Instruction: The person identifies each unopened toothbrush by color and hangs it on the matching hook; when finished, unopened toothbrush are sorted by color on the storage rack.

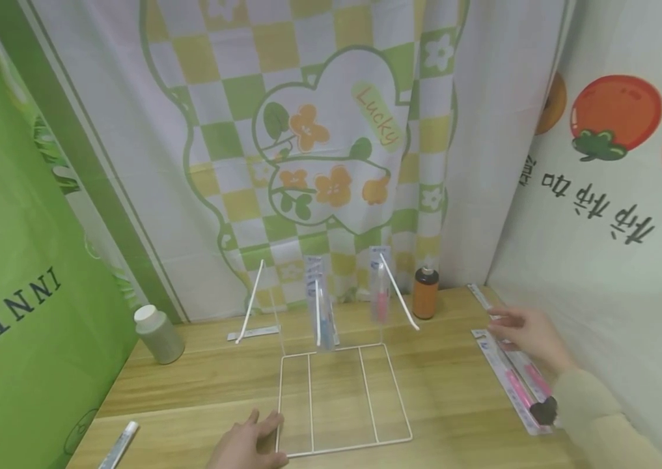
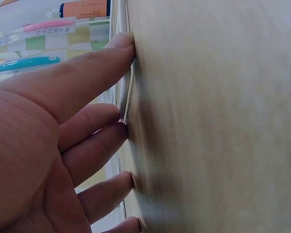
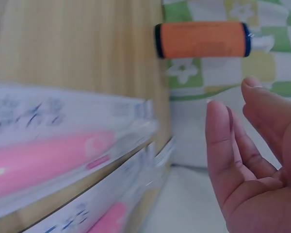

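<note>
A white wire rack (image 1: 339,397) stands on the wooden table (image 1: 213,384), its base frame flat and two packaged toothbrushes, a blue one (image 1: 320,312) and a pink one (image 1: 380,293), hanging from its upright hooks. My left hand (image 1: 251,443) lies flat on the table, fingertips (image 2: 121,41) touching the rack's near left wire (image 2: 122,92). My right hand (image 1: 526,332) hovers with straight fingers (image 3: 223,145) just above packaged pink toothbrushes (image 1: 518,384) along the table's right edge, also in the right wrist view (image 3: 58,155). It holds nothing.
An orange bottle (image 1: 426,293) stands behind the rack at right, also in the right wrist view (image 3: 201,40). A grey bottle with white cap (image 1: 157,333) stands at the left. One more toothbrush pack (image 1: 120,444) lies at the near left edge. Printed cloth walls enclose the table.
</note>
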`<state>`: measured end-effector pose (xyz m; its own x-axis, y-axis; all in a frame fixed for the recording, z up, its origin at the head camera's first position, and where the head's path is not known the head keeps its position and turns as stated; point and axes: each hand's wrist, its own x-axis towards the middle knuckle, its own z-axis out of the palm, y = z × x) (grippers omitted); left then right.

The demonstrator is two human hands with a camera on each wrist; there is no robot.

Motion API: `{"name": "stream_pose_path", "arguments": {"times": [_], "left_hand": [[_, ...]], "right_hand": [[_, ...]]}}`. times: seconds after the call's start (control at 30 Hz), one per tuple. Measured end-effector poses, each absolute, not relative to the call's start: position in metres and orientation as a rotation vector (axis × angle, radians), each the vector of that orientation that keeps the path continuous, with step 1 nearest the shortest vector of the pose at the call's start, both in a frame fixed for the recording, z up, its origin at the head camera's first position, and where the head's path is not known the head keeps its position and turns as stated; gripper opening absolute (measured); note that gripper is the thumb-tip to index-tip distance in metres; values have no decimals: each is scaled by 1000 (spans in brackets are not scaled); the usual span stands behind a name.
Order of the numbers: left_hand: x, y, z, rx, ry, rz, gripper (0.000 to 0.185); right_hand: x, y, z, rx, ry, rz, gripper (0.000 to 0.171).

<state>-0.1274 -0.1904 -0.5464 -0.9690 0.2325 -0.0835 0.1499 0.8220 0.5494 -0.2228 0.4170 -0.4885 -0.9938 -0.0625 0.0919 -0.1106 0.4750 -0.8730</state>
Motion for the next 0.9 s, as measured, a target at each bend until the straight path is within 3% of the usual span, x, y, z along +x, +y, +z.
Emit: {"name": "stream_pose_path", "arguments": {"times": [0.4,0.9], "left_hand": [[-125,-191,-546,299,2858,855,81],[-129,-191,-548,342,2881,822,80]], "right_hand": [[-223,430,-524,-1,-2801,1625,61],[-237,430,-540,38,-2930,1193,56]]}}
